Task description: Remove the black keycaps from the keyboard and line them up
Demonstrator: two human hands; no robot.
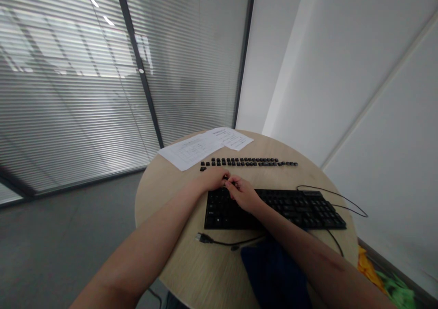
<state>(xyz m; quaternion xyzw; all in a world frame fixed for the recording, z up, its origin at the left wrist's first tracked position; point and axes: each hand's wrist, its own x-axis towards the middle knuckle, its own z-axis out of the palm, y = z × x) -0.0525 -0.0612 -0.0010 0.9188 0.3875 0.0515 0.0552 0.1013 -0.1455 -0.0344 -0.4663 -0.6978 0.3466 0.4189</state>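
Observation:
A black keyboard lies on the round wooden table, with both my hands over its upper left corner. My left hand is closed, its fingers curled beside a small dark spot. Against its fingertips, my right hand is closed in a pinch. Whatever is between the fingers is too small and too covered to name. Beyond the hands, loose black keycaps lie in rows on the table. Part of the keyboard's left side and middle is hidden by my right hand and forearm.
Printed paper sheets lie at the table's far left. A USB plug on a black cable rests in front of the keyboard. Dark blue cloth is at the near edge. Yellow and green items lie low on the right.

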